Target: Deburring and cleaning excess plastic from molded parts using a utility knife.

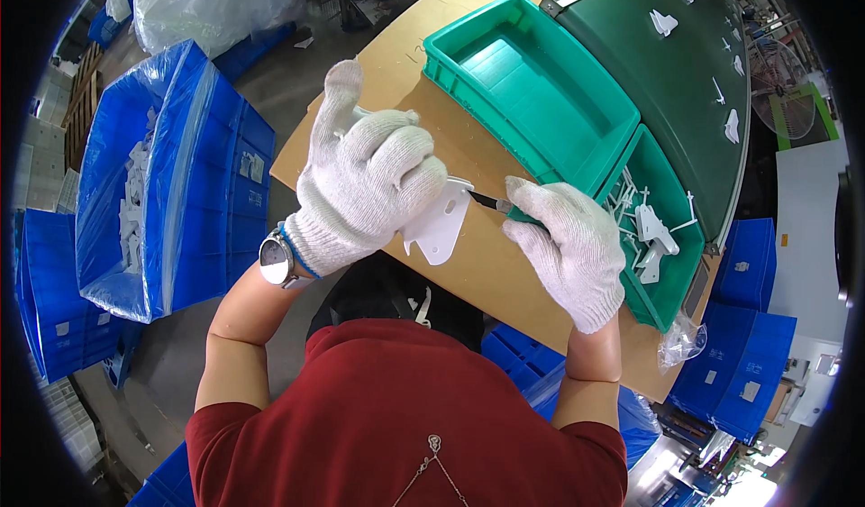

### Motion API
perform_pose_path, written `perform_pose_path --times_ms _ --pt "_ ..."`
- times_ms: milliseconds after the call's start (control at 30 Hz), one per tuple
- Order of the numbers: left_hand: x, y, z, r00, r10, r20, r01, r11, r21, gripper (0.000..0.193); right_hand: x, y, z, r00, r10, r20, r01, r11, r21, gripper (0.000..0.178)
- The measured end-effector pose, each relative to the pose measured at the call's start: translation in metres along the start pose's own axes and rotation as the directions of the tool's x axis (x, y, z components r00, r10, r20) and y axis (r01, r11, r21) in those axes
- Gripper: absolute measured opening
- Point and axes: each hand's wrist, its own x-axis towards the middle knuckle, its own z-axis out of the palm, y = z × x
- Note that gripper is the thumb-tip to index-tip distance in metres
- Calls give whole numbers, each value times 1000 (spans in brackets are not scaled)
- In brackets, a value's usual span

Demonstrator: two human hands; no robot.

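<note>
My left hand [369, 178], in a white knitted glove, has its fingers curled round a flat white plastic part [440, 229]. The thumb points up and away from the fingers. Below the glove the part's sheet-like end sticks out, with a small slot in it; the rest is hidden in the hand. Also gloved, my right hand [577, 253] grips a small hand tool [523, 214] with a green handle and a dark narrow tip. That tip points left and meets or nearly meets the part's upper right edge; I cannot tell whether they touch.
On the cardboard-covered table [387, 74] sits a green tray [532, 169]. Nearer, a second green tray [662, 304] holds several white plastic pieces [653, 228]. A dark green conveyor belt [631, 34] carries more pieces. A plastic-lined blue bin [216, 164] with white parts stands left.
</note>
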Motion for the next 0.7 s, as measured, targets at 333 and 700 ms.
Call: perform_pose_path --times_ms 333,700 --pt "-5 14 4 863 -453 224 486 624 -612 70 4 5 9 986 80 -143 -63 990 124 34" --pt "7 30 6 613 -489 620 640 -152 -753 103 9 0 31 956 -184 -229 209 974 90 35"
